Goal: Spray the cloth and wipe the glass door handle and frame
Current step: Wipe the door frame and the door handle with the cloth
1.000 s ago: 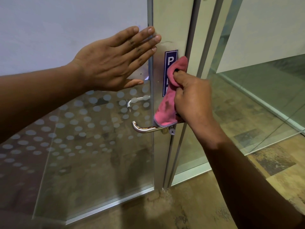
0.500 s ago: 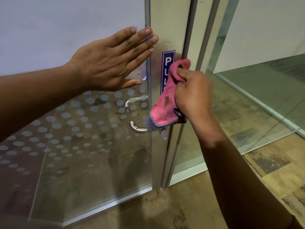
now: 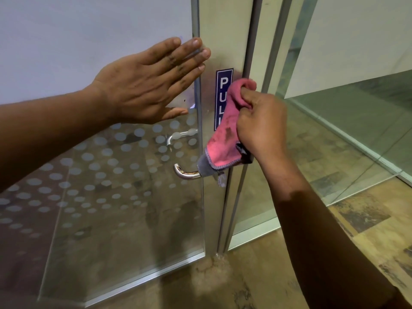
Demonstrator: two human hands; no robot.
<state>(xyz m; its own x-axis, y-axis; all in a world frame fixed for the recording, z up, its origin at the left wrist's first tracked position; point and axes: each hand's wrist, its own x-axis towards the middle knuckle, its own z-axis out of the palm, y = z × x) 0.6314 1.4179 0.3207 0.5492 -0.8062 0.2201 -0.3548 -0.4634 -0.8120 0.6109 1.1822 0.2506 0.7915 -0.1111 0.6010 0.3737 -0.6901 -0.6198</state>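
My right hand (image 3: 260,123) grips a bunched pink cloth (image 3: 225,139) and presses it against the metal door frame (image 3: 223,32), partly over a blue PULL sticker (image 3: 223,83). The cloth's lower grey-edged corner hangs over the base of the chrome lever handle (image 3: 185,173). My left hand (image 3: 147,85) lies flat with fingers spread against the glass door (image 3: 111,197), fingertips reaching the frame's edge. No spray bottle is in view.
The glass carries a band of frosted dots, and a second lever (image 3: 178,137) shows through it on the far side. A fixed glass panel (image 3: 334,141) stands to the right. Worn tan flooring (image 3: 256,275) lies below.
My right hand has shifted the cloth slightly up the frame by the sticker. My left hand has stayed flat on the glass.
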